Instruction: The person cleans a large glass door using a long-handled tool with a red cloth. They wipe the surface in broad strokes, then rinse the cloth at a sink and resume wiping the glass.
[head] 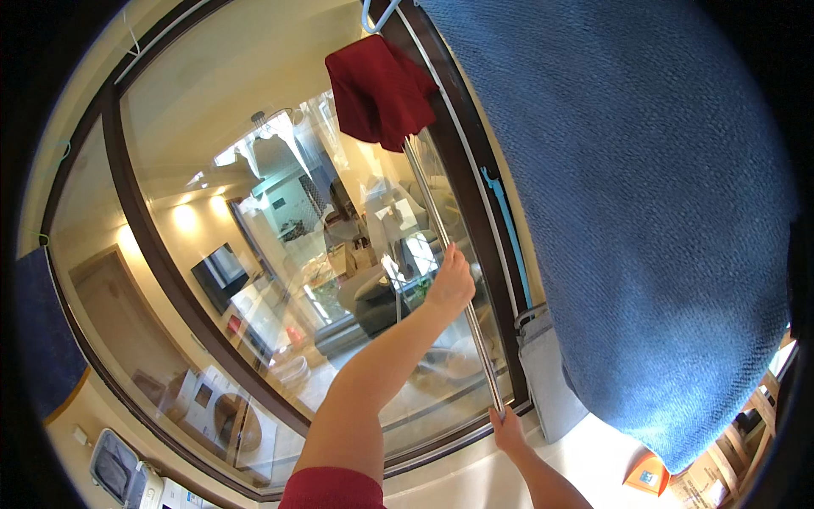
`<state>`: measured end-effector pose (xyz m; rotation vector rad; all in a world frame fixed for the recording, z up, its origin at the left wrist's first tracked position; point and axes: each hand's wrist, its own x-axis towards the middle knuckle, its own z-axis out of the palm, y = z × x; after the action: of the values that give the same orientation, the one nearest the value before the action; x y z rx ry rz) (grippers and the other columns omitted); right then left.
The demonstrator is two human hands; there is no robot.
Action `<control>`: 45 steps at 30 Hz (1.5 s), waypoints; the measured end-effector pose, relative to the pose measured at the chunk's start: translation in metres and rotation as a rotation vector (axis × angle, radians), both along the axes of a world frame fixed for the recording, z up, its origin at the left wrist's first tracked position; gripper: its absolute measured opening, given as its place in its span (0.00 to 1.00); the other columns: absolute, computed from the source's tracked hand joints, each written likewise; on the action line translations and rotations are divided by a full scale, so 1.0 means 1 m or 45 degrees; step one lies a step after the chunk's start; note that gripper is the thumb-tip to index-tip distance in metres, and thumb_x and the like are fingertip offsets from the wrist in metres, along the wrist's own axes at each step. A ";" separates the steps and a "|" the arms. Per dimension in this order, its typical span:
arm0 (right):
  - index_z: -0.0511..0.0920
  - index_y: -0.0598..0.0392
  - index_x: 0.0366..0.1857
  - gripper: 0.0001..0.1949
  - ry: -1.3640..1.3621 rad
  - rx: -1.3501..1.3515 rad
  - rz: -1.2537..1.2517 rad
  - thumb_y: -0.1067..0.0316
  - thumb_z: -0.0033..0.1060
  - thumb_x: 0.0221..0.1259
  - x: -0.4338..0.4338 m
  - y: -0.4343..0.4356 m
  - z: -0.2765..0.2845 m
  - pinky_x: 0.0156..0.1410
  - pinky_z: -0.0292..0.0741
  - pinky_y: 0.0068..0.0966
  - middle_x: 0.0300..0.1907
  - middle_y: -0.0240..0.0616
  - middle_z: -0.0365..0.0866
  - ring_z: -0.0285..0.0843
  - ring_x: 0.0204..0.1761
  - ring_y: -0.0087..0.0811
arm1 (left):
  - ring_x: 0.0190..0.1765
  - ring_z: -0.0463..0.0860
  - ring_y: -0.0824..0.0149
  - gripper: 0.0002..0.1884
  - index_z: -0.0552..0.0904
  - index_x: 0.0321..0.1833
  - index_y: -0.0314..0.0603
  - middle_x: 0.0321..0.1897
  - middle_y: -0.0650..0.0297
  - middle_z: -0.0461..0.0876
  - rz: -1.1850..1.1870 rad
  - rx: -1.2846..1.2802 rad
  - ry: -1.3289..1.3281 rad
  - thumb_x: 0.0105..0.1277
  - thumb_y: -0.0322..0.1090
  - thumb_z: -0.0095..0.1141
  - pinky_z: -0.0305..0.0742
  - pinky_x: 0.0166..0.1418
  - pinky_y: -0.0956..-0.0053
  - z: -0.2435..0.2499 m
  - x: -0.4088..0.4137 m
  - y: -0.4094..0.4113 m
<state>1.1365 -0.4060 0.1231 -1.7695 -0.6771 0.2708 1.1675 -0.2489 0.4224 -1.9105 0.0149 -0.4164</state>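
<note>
A shiny metal pole (481,347) runs slantwise up in front of a glass door (210,159). My left hand (453,283) grips it around the middle, with the arm stretched out. Lower down, my right hand (509,429) is closed around its bottom end. A dark red cloth (381,95) is draped over the pole's top end and hides whatever is under it. The cloth is close to the upper part of the pane beside the dark door frame (455,159); whether it touches the glass, I cannot tell.
A large blue textured cloth (642,210) hangs on the right. Beside the frame stand a light-blue pole with a forked tip (509,229) and a folded grey item (550,375). A pale hanger (379,16) is at the top. Dark blue fabric (48,331) hangs at left.
</note>
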 end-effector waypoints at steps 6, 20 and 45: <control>0.71 0.60 0.29 0.19 0.125 -0.079 0.010 0.50 0.54 0.60 -0.037 -0.084 -0.066 0.31 0.69 0.45 0.21 0.54 0.75 0.74 0.27 0.57 | 0.46 0.73 0.54 0.07 0.84 0.26 0.40 0.28 0.57 0.79 -0.025 -0.132 0.265 0.49 0.32 0.53 0.50 0.70 0.48 -0.085 -0.021 -0.053; 0.73 0.60 0.31 0.19 0.492 -0.597 -0.033 0.50 0.55 0.59 -0.118 -0.267 -0.225 0.39 0.70 0.47 0.26 0.57 0.77 0.75 0.36 0.60 | 0.43 0.75 0.55 0.10 0.85 0.29 0.40 0.29 0.58 0.82 -0.091 -0.425 0.670 0.53 0.34 0.52 0.59 0.59 0.53 -0.348 -0.058 -0.156; 0.73 0.54 0.32 0.06 -0.151 -1.271 0.323 0.67 0.51 0.52 -0.290 -0.437 -0.358 0.30 0.69 0.33 0.25 0.41 0.71 0.74 0.30 0.38 | 0.47 0.75 0.66 0.10 0.85 0.32 0.46 0.31 0.65 0.82 -0.020 -1.172 1.384 0.56 0.33 0.49 0.55 0.65 0.63 -0.694 -0.139 -0.254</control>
<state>0.8466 -0.8426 -0.2346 -2.6542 -0.9418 0.7803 1.0285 -0.5033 -0.2714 -2.8089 0.6434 0.7903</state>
